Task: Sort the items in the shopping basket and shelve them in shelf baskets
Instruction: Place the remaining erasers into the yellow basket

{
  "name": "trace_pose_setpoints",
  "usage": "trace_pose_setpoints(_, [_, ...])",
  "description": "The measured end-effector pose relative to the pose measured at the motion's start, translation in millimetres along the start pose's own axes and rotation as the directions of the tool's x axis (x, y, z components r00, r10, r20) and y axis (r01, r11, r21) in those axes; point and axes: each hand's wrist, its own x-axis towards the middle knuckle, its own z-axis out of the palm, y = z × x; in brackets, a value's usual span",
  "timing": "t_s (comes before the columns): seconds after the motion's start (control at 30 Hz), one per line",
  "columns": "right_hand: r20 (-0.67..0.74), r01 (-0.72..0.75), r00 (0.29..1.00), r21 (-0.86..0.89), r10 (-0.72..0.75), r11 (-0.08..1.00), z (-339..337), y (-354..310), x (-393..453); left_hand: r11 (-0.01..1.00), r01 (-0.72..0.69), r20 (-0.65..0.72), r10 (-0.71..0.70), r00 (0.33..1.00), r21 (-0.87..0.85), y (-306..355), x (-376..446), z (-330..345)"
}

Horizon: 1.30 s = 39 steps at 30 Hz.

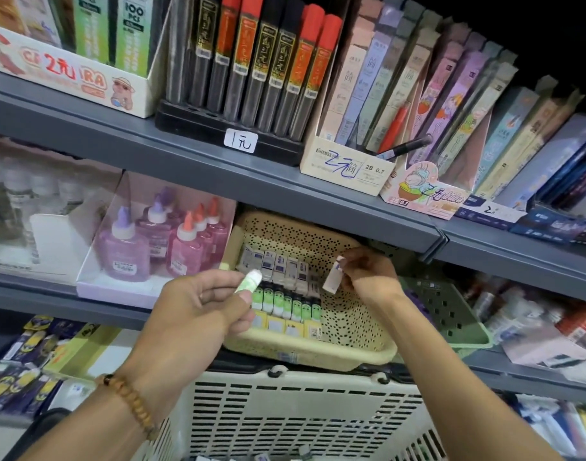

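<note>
My left hand pinches a small green-and-white eraser in front of the beige perforated shelf basket. My right hand holds a white-and-blue eraser over that basket, beside its rows of erasers: white-blue at the back, green in the middle, yellow at the front. The cream shopping basket sits just below my arms, with a few small items showing at its bottom edge.
Pink and purple glue bottles stand in a box left of the beige basket. A green basket sits to its right. The grey shelf above carries lead-refill boxes and price tags. Packaged stationery fills the lower shelves.
</note>
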Motion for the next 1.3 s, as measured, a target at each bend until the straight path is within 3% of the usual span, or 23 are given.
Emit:
trace_pose_setpoints(0.13, [0.054, 0.052, 0.998, -0.444, -0.032, 0.895, 13.9, 3.4, 31.6, 0.999, 0.003, -0.008, -0.003, 1.0, -0.032, -2.8, 2.5, 0.4])
trace_pose_setpoints(0.27, [0.09, 0.003, 0.995, -0.456, 0.043, 0.89, 26.1, 11.3, 48.2, 0.998, -0.038, -0.023, 0.039, 0.999, 0.046, -2.4, 3.1, -2.9])
trace_pose_setpoints(0.37, [0.153, -0.021, 0.981, -0.518, 0.116, 0.855, 35.0, 23.2, 54.3, 0.999, -0.036, -0.046, 0.036, 0.998, 0.01, -1.2, 2.5, -5.2])
trace_pose_setpoints(0.47, [0.135, -0.043, 0.983, -0.504, 0.128, 0.863, 36.1, 24.2, 51.9, 0.998, 0.002, -0.06, -0.006, 0.998, -0.07, -0.9, 2.2, -4.5])
trace_pose_setpoints(0.53, [0.095, 0.013, 0.995, -0.506, 0.041, 0.862, 34.6, 12.9, 41.3, 0.995, 0.03, -0.064, -0.036, 0.997, -0.098, -0.3, 1.6, -2.4])
trace_pose_setpoints(0.6, [0.103, 0.075, 0.994, -0.303, -0.046, 0.95, 35.2, -4.2, 16.2, 0.995, 0.047, -0.064, -0.053, 0.997, -0.093, 0.8, 0.9, -0.4])
trace_pose_setpoints(0.67, [0.255, 0.139, 0.957, 0.013, -0.138, 0.99, 33.8, -22.1, -19.7, 0.998, 0.044, -0.057, -0.046, 0.997, -0.048, 1.4, -0.1, 0.1])
trace_pose_setpoints(0.7, [0.368, 0.206, 0.905, 0.063, -0.215, 0.976, 31.5, -31.0, -37.6, 0.999, 0.032, -0.05, -0.032, 0.998, -0.016, 1.7, -0.5, 0.1])
trace_pose_setpoints(0.77, [0.563, 0.333, 0.761, 0.091, -0.324, 0.939, 28.3, -46.8, -64.3, 0.999, 0.003, -0.056, -0.001, 0.998, 0.035, 0.8, 0.0, 0.0])
trace_pose_setpoints(0.83, [0.658, 0.405, 0.667, 0.074, -0.35, 0.911, 26.6, -57.8, -78.9, 1.0, -0.003, -0.094, 0.004, 0.996, 0.011, 0.1, 2.1, -1.0])
trace_pose_setpoints(0.93, [0.687, 0.384, 0.656, 0.053, -0.313, 0.922, 27.7, -59.5, -87.3, 0.992, 0.038, -0.132, -0.054, 0.99, -0.116, -3.6, 5.5, -3.4])
trace_pose_setpoints(1.03, [0.697, 0.421, 0.637, 0.043, -0.329, 0.906, 29.3, -55.7, -90.2, 0.985, 0.081, -0.085, -0.094, 0.992, -0.15, -3.7, 5.0, -2.5])
trace_pose_setpoints(1.1, [0.728, 0.449, 0.606, 0.022, -0.322, 0.893, 26.8, -51.2, -82.5, 0.999, 0.035, -0.062, -0.038, 0.997, -0.039, -4.3, 2.8, 0.7])
trace_pose_setpoints(1.13, [0.731, 0.428, 0.615, 0.005, -0.295, 0.904, 23.4, -47.0, -75.1, 0.988, -0.048, -0.069, 0.058, 0.996, 0.147, -7.2, 1.6, 0.9])
trace_pose_setpoints(1.17, [0.713, 0.374, 0.656, -0.022, -0.248, 0.927, 18.8, -42.1, -65.8, 0.897, -0.169, -0.049, 0.207, 0.977, 0.409, -10.7, 0.5, -0.3])
trace_pose_setpoints(1.2, [0.664, 0.296, 0.725, -0.06, -0.183, 0.953, 14.7, -36.1, -55.7, 0.714, -0.279, 0.024, 0.345, 0.938, 0.642, -12.6, -1.9, -0.8])
trace_pose_setpoints(1.23, [0.585, 0.213, 0.803, -0.105, -0.112, 0.971, 11.1, -29.3, -45.0, 0.52, -0.355, 0.124, 0.427, 0.896, 0.777, -13.8, -4.7, -1.1])
trace_pose_setpoints(1.27, [0.487, 0.132, 0.872, -0.151, -0.042, 0.98, 9.1, -21.5, -34.8, 0.391, -0.392, 0.206, 0.439, 0.875, 0.833, -14.9, -6.8, -1.0])
trace_pose_setpoints(1.3, [0.395, 0.062, 0.918, -0.199, 0.023, 0.978, 8.7, -13.1, -25.1, 0.325, -0.415, 0.264, 0.419, 0.869, 0.85, -16.0, -7.6, -0.7])
